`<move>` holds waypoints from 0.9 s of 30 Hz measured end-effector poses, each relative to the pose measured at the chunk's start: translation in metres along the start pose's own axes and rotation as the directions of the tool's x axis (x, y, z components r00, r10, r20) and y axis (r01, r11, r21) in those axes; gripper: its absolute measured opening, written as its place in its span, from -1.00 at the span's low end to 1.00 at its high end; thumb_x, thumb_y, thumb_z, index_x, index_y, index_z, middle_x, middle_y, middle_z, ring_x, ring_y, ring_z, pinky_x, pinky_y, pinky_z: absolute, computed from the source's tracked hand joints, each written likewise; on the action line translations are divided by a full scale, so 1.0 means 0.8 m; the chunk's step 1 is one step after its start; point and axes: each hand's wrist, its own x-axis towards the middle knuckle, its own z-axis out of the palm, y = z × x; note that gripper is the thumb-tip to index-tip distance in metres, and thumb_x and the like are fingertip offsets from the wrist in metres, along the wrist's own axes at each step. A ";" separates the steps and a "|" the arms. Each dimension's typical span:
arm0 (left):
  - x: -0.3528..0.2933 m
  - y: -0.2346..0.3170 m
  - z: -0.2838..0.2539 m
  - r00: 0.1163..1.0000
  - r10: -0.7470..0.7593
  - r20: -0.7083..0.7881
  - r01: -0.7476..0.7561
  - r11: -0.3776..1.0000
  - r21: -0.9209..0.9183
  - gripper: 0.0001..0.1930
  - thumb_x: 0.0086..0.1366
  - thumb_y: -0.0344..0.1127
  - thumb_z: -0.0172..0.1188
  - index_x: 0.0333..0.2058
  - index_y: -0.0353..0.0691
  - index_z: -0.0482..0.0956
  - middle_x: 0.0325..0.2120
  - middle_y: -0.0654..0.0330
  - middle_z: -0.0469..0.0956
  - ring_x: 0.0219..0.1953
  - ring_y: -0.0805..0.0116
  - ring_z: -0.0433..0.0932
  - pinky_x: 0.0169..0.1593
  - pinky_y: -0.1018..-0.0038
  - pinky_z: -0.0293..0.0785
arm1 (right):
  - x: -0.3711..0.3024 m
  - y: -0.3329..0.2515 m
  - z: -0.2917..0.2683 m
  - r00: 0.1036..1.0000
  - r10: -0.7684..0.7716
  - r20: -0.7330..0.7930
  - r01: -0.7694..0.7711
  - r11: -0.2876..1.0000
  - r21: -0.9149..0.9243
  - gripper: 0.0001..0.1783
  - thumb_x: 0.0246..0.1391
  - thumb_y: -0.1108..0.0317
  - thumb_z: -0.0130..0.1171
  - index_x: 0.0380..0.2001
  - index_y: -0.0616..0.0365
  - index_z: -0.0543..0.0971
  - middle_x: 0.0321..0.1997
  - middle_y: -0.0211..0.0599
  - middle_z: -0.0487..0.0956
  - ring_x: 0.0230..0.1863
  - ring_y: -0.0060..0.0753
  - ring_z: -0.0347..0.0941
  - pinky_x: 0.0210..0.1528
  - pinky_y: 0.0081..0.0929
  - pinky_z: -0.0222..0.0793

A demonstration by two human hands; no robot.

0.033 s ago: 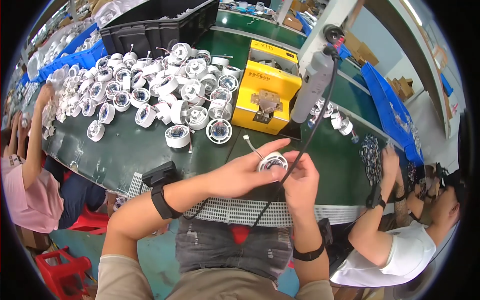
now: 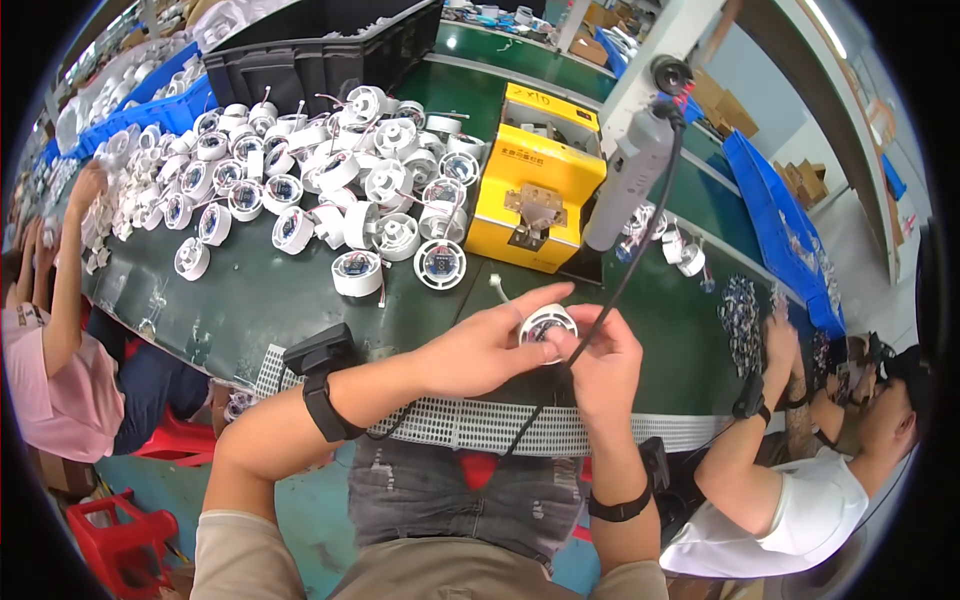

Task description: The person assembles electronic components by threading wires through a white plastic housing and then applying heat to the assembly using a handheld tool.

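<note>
Between my two hands, above the green table, is a round white plastic housing with a circuit board inside its ring. A short cable with a white connector sticks out from it toward the far side. My left hand grips the housing from the left, index finger stretched past it and thumb at its near rim. My right hand closes on it from the right, fingertips at the board face. A hanging electric screwdriver is just beyond my right hand, its black cord crossing in front of that hand.
A heap of similar white housings covers the table's far left. Behind it stands a black crate. A yellow machine sits ahead of my hands. Blue bins line the right. Co-workers' hands work at both sides.
My right fingertips have shifted slightly left onto the housing's board face. The rest of the scene is only slightly displaced in the picture.
</note>
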 end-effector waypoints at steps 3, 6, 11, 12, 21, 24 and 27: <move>0.001 -0.004 -0.008 0.991 -0.109 -0.079 0.105 0.993 -0.054 -0.46 0.33 -0.38 0.10 0.23 -0.37 0.19 -0.04 0.11 0.49 -0.15 0.47 0.54 -0.13 0.55 0.55 | 0.025 -0.008 -0.007 0.965 -0.258 -0.038 0.229 0.908 -0.350 -0.66 -0.04 0.56 0.31 -0.15 0.30 0.50 -0.12 -0.27 0.49 -0.12 -0.50 0.44 -0.15 -0.57 0.40; 0.006 -0.008 -0.015 0.957 -0.160 -0.241 0.183 0.980 0.078 -0.57 0.28 -0.42 0.11 0.11 -0.42 0.33 -0.14 0.05 0.53 -0.27 0.46 0.58 -0.29 0.57 0.61 | 0.068 -0.026 0.012 0.678 -0.731 -0.076 0.440 0.486 -0.755 -0.24 -0.15 0.36 0.44 0.11 0.31 0.30 -0.07 -0.19 0.47 -0.07 -0.38 0.42 0.01 -0.49 0.31; 0.008 -0.008 -0.018 0.898 -0.253 -0.360 0.268 0.963 -0.008 -0.63 0.20 -0.43 0.10 0.00 -0.43 0.42 -0.25 0.07 0.57 -0.29 0.42 0.60 -0.35 0.51 0.63 | 0.118 -0.028 0.027 0.657 -0.739 -0.149 0.578 0.622 -0.528 -0.26 0.00 0.41 0.30 0.19 0.30 0.17 -0.24 -0.17 0.51 -0.20 -0.39 0.46 -0.14 -0.43 0.41; 0.009 -0.005 -0.018 0.897 -0.272 -0.350 0.290 0.957 0.000 -0.64 0.20 -0.42 0.08 -0.02 -0.42 0.44 -0.26 0.07 0.58 -0.30 0.41 0.60 -0.34 0.52 0.63 | 0.125 -0.025 0.024 0.607 -0.775 -0.173 0.666 0.615 -0.422 -0.29 0.06 0.44 0.22 0.22 0.29 0.13 -0.28 -0.19 0.51 -0.28 -0.42 0.46 -0.17 -0.45 0.41; 0.007 -0.006 -0.026 0.854 -0.325 -0.407 0.352 0.936 -0.009 -0.67 0.21 -0.40 0.06 -0.06 -0.43 0.47 -0.30 0.02 0.59 -0.40 0.36 0.64 -0.36 0.51 0.62 | 0.151 -0.060 0.090 0.741 -0.659 -0.124 0.669 0.740 0.069 -0.37 0.17 0.42 -0.06 0.28 0.08 0.01 -0.58 -0.30 0.30 -0.70 -0.45 0.25 -0.64 -0.49 0.28; 0.007 -0.001 -0.026 0.843 -0.337 -0.420 0.376 0.927 0.011 -0.66 0.22 -0.39 0.05 -0.06 -0.45 0.45 -0.29 0.01 0.59 -0.40 0.35 0.65 -0.36 0.51 0.62 | 0.158 -0.054 0.097 0.730 -0.664 -0.160 0.676 0.736 0.036 -0.41 0.18 0.42 -0.05 0.24 0.09 0.05 -0.61 -0.33 0.29 -0.73 -0.46 0.22 -0.67 -0.48 0.25; 0.009 -0.006 -0.026 0.837 -0.343 -0.426 0.376 0.927 -0.008 -0.65 0.24 -0.38 0.04 -0.04 -0.48 0.42 -0.28 0.00 0.58 -0.42 0.34 0.65 -0.37 0.50 0.61 | 0.162 -0.050 0.100 0.744 -0.640 -0.192 0.657 0.753 0.032 -0.45 0.18 0.42 -0.04 0.21 0.10 0.09 -0.63 -0.34 0.28 -0.74 -0.47 0.21 -0.68 -0.48 0.24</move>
